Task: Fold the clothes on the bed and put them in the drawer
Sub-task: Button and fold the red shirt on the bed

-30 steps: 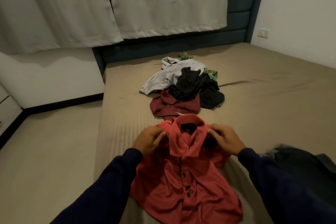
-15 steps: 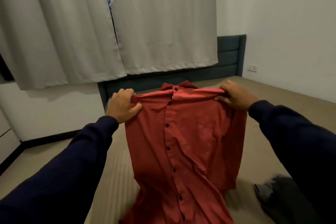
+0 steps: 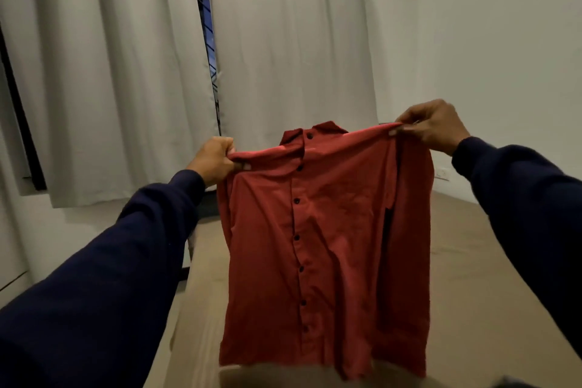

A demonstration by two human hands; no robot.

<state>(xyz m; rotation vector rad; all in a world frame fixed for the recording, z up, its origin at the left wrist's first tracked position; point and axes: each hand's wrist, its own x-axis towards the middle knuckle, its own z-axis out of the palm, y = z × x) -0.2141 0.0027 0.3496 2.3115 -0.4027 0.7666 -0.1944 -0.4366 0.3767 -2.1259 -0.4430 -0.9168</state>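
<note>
Two hands hold one red shirt [image 3: 327, 230] up in the air above the bed [image 3: 491, 277], its long axis running straight up and down, collar at the top and hem at the bottom, just over the sheet. The buttoned front faces the person, the row of dark buttons running down the middle. The left hand [image 3: 214, 161] pinches the left shoulder of the shirt between thumb and curled fingers; the right hand [image 3: 433, 127] pinches the right shoulder the same way and sits a little higher, so the shoulder line tilts. Both arms wear dark blue sleeves [image 3: 119, 261]. Behind hang pale grey curtains [image 3: 119, 72] with a narrow gap between them, and a white wall [image 3: 504, 57] stands to the right. The spread shirt hides the middle of the bed behind it
</note>
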